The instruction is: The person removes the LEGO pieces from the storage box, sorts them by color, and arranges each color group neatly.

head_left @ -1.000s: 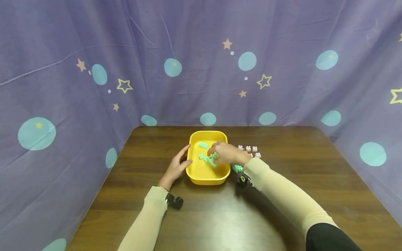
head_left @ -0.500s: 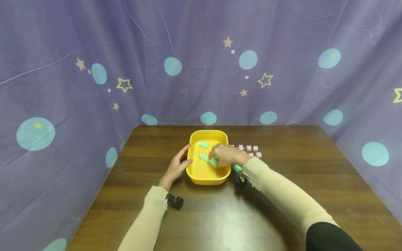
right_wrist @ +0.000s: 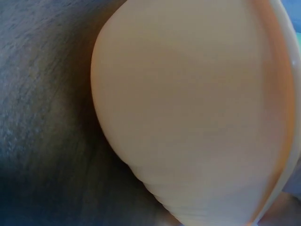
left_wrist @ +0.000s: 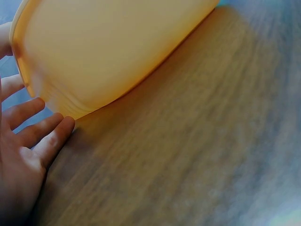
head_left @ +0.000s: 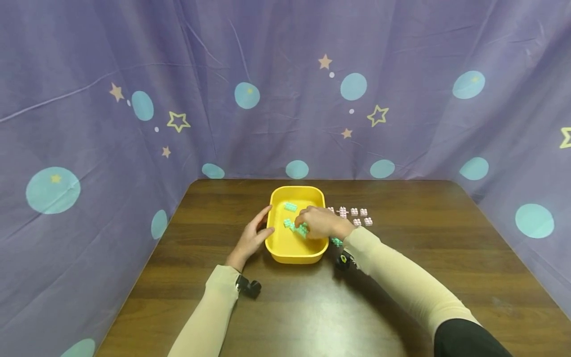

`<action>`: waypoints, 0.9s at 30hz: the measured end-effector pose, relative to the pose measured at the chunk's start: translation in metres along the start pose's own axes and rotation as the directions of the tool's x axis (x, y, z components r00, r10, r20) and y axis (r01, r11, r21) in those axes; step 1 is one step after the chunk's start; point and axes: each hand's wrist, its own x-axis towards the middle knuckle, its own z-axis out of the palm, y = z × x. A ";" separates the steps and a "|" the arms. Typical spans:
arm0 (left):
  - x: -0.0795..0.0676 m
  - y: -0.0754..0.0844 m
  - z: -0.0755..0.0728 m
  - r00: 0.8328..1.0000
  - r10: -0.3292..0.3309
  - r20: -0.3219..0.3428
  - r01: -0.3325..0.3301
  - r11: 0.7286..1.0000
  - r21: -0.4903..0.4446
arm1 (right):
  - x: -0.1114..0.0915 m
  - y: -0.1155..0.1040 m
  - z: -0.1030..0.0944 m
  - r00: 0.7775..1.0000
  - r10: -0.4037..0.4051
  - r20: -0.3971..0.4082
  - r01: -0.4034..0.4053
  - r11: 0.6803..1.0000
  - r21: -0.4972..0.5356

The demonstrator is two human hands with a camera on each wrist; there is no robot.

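A yellow plastic bin [head_left: 296, 259] stands on the table with several mint-green toy building bricks inside. My left hand [head_left: 250, 239] steadies the bin's left side, its fairly straight, spread fingers touching the wall, as the left wrist view also shows. Over the bin's right rim reaches my right hand [head_left: 315, 222]. Its curled fingers pinch a green building brick [head_left: 302, 230] near the bin floor; the fingertips are partly hidden. Just left of it lies a small green brick [head_left: 287, 223], and farther back a longer green brick [head_left: 291, 207]. The right wrist view shows mostly the bin's outer wall [right_wrist: 188, 103].
Several pale pink bricks [head_left: 354, 211] lie on the brown table [head_left: 401, 208] right of the bin. More green pieces [head_left: 336, 242] sit beside the bin, partly behind the right wrist. A purple patterned curtain [head_left: 285, 139] surrounds the table's back and sides.
My right hand has lowered slightly among the green bricks, the brick at its fingers now lower and closer to the others. The left hand stays at the bin.
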 end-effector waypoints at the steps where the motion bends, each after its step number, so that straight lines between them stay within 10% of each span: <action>1: 0.000 0.000 0.000 1.000 -0.001 -0.001 0.001 1.000 -0.003 | 0.000 0.000 0.000 1.000 0.007 -0.003 -0.007 1.000 -0.001; 27: 0.000 -0.002 0.000 1.000 -0.015 -0.004 0.015 1.000 -0.008 | -0.011 -0.003 -0.020 0.996 0.039 -0.075 -0.031 0.993 0.112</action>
